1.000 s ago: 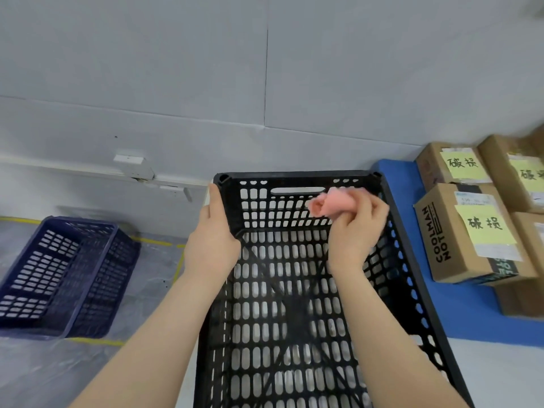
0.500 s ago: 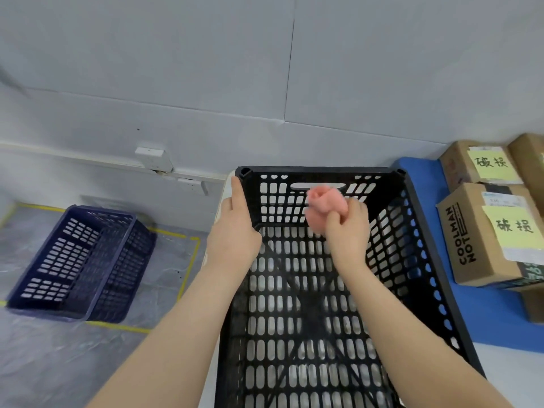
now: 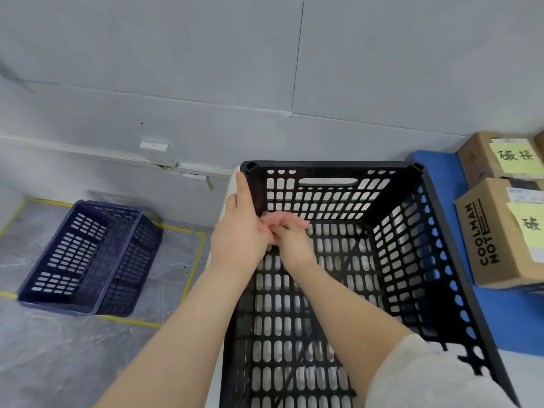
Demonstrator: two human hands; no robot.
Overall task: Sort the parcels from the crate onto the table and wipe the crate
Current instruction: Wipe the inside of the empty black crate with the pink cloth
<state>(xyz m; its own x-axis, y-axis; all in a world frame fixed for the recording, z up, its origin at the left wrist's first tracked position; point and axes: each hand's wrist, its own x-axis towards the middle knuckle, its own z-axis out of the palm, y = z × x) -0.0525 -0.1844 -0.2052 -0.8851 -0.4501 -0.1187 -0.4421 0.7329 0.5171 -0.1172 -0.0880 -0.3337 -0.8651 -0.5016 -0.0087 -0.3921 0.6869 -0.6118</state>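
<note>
A black slotted plastic crate (image 3: 435, 201) stands in front of me with nothing but my arm inside it. My left hand (image 3: 240, 231) grips the crate's left rim near the far left corner, thumb along the outside. My right hand (image 3: 290, 235) is inside the crate, low against the far left inner corner, clutching a pink cloth (image 3: 272, 220) that shows only as a blurred patch beside my left hand. Brown cardboard parcels (image 3: 488, 231) with yellow notes sit on the blue mat (image 3: 515, 322) to the right.
A dark blue slotted crate (image 3: 85, 257) sits on the grey floor at left, inside yellow tape lines. A grey wall with a white cable duct (image 3: 159, 153) runs close behind the black crate. Another parcel (image 3: 494, 156) stands at the back right.
My right hand has moved the pink cloth left and down along the far inner wall, from the middle to the left corner. My left hand kept its hold on the rim.
</note>
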